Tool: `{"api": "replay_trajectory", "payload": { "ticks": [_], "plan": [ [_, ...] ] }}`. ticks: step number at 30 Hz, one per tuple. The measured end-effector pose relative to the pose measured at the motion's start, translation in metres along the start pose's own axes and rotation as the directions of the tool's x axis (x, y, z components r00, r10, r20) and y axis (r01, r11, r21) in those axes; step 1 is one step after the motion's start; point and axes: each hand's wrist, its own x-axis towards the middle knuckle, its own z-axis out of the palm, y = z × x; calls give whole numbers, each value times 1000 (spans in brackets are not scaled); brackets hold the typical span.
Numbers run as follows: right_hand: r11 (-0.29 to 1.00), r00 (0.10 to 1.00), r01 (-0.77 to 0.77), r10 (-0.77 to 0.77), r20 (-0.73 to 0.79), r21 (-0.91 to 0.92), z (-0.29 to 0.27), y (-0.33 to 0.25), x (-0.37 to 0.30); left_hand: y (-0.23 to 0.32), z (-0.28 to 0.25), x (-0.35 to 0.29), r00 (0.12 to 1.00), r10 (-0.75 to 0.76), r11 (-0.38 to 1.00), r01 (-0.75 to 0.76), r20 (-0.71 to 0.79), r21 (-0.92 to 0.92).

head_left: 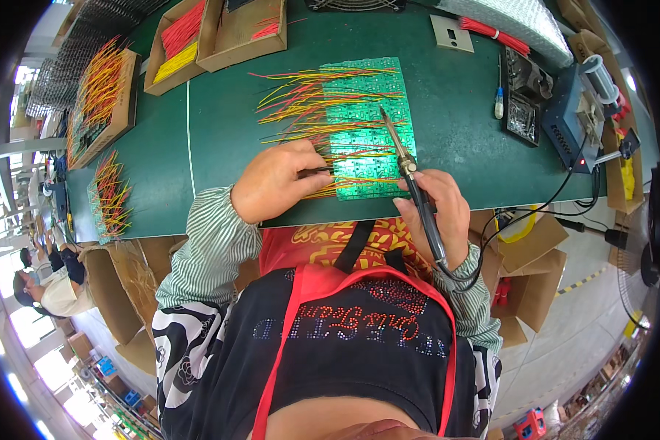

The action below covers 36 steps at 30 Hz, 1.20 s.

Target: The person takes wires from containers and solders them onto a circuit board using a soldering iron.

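Observation:
In front of me on the green table lies a green circuit board panel [367,92], with rows of red, yellow and black wires [290,110] reaching out past its left side. My right hand [444,209] is closed around the dark handle of a soldering iron [422,198]. The iron's metal tip points up and left, over the middle of the panel. At the panel's lower left, my left hand [282,180] pinches a wire [323,172] between thumb and fingers. Whether it holds more than one wire is hidden by the fingers.
Cardboard trays [231,48] of red and yellow wires stand at the back left. A wired panel [108,194] and a full box [103,110] lie far left. On the right are a blue soldering station [568,125], a black tray [522,110] and a screwdriver [499,103]. The iron's cord [521,220] trails right.

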Motion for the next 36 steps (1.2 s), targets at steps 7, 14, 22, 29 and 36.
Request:
{"api": "replay_trajectory", "payload": {
  "ticks": [7, 14, 22, 29, 36],
  "plan": [
    [999, 998, 40, -40, -56, -12, 3, 0, 2, 19, -9, -8, 984, -68, 997, 60, -166, -48],
    [998, 998, 29, -32, -47, -60, 2, -4, 3, 51, -9, -28, 983, 61, 996, -50, -172, 69],
    [999, 997, 30, -33, -64, -42, 3, -7, 2, 54, 30, -19, 992, 67, 964, -36, -109, 264],
    [999, 997, 42, -44, -65, -25, 3, -7, 2, 58, 35, -16, 978, 103, 910, -18, -183, 415],
    [999, 997, 39, -40, -70, -10, 2, -7, 3, 45, 30, -11, 968, 68, 937, 21, -242, 348]
  ]
}}
